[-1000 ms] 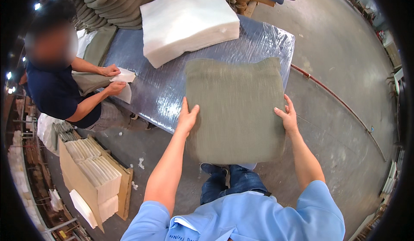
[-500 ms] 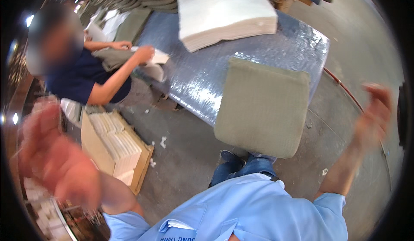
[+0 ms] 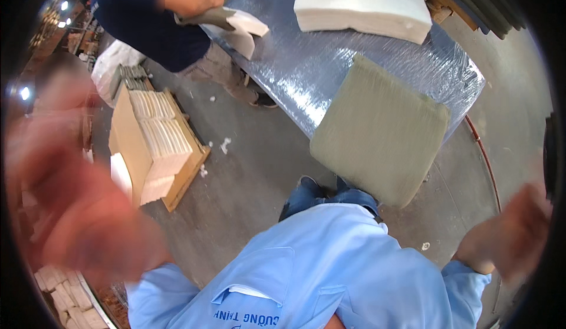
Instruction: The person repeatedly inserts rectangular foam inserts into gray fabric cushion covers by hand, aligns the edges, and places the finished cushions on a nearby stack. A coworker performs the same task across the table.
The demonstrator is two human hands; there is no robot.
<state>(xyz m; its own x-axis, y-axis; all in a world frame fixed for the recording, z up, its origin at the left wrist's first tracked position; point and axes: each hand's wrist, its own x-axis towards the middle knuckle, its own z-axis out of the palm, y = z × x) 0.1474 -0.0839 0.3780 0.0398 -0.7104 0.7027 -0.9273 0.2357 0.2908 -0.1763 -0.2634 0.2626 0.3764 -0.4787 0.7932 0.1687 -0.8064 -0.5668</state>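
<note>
Both my hands are raised, one out to each side, and smeared by motion. My left hand (image 3: 88, 211) looms large at the left rim, apart from the table. At the right rim is my right hand (image 3: 519, 235), its fingers too blurred to read. I see nothing held in either. In front of my body a square cushion (image 3: 380, 131) in olive-green fabric lies flat at the near edge of the wrapped table (image 3: 271, 52), jutting out over that edge. Neither hand touches it.
A thick white padding stack (image 3: 362, 5) lies at the table's far side. At the far left, another person (image 3: 159, 22) in dark blue handles green fabric and white pieces. A carton of white pads (image 3: 156, 134) stands on the floor. A red hose (image 3: 484, 152) runs right of the table.
My right hand has dropped lower and further right; my left has come larger at the rim. The view has shifted, so the table and cushion sit higher and more to the right.
</note>
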